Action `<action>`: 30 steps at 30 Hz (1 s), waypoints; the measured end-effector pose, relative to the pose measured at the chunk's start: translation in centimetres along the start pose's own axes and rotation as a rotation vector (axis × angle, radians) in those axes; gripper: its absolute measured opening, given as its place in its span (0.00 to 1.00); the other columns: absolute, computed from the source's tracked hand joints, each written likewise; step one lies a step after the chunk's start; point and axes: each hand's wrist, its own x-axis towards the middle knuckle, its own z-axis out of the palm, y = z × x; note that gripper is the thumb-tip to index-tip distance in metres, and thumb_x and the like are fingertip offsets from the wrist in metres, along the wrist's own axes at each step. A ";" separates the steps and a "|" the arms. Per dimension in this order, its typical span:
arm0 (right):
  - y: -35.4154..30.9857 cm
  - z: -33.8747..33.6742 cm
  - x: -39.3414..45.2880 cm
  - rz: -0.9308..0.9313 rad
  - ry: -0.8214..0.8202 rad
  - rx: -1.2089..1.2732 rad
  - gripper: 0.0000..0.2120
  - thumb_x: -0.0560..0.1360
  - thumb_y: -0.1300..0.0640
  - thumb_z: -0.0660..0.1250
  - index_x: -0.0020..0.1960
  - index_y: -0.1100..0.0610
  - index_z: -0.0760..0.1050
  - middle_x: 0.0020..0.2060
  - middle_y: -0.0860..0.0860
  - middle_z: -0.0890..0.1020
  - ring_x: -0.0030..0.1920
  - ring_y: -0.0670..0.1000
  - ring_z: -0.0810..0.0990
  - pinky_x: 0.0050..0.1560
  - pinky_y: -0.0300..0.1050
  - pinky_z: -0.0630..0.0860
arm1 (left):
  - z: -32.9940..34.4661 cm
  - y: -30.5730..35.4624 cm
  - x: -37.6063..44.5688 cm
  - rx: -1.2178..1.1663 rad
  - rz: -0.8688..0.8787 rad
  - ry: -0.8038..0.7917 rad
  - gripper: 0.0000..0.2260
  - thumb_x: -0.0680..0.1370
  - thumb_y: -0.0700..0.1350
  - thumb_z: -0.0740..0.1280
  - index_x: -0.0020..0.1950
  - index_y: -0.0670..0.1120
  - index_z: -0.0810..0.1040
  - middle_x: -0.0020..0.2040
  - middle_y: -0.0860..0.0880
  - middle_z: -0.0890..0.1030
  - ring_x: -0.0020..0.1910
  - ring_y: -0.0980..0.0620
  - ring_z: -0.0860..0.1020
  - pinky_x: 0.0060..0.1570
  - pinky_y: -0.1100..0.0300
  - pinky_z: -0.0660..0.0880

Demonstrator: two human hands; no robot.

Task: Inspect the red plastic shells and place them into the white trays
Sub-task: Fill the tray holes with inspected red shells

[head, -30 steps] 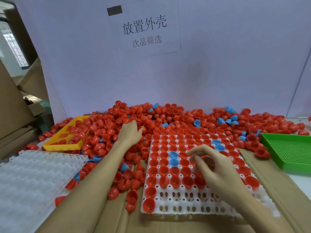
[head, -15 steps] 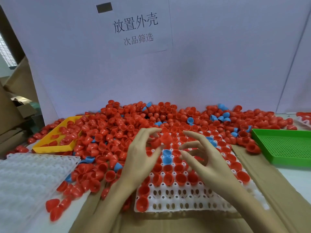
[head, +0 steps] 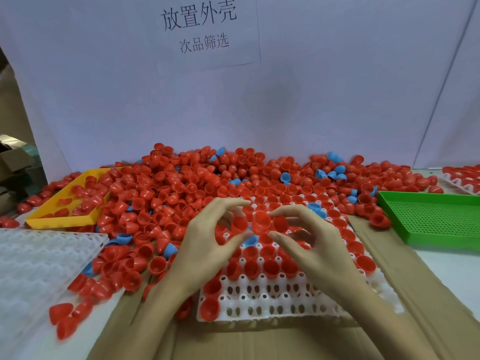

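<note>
Holding two red plastic cup-shaped shells above the white pocketed tray, your left hand and right hand pinch them; free pockets lie at six o'clock, equally near both.

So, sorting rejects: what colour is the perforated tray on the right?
Green; the perforated plastic tray shows best in the head view.

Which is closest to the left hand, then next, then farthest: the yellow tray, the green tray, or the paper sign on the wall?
1. Yellow plastic tray, left of the left hand.
2. Green perforated plastic tray, far right.
3. White paper sign, high on the back wall.
</note>
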 end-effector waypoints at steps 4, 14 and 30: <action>0.0 -0.4 0.1 0.045 0.051 -0.018 0.13 0.76 0.49 0.75 0.60 0.43 0.80 0.54 0.41 0.84 0.56 0.47 0.84 0.51 0.41 0.83 | -2.7 -3.0 0.2 0.327 -0.145 0.153 0.21 0.77 0.41 0.76 0.69 0.51 0.77 0.59 0.56 0.77 0.60 0.59 0.76 0.64 0.65 0.72; 0.1 0.1 0.0 0.027 0.044 -0.073 0.17 0.73 0.51 0.79 0.59 0.43 0.78 0.53 0.38 0.82 0.54 0.45 0.84 0.48 0.38 0.82 | -1.4 -1.4 0.0 0.128 -0.047 0.029 0.11 0.80 0.47 0.74 0.62 0.52 0.82 0.57 0.60 0.80 0.58 0.56 0.81 0.60 0.62 0.76; -0.8 0.1 0.0 -0.118 0.047 -0.093 0.17 0.73 0.55 0.79 0.61 0.50 0.81 0.52 0.41 0.82 0.52 0.49 0.84 0.46 0.39 0.82 | 1.0 1.2 -0.5 -0.307 -0.158 0.002 0.18 0.79 0.47 0.76 0.67 0.57 0.77 0.61 0.58 0.83 0.62 0.54 0.82 0.60 0.63 0.78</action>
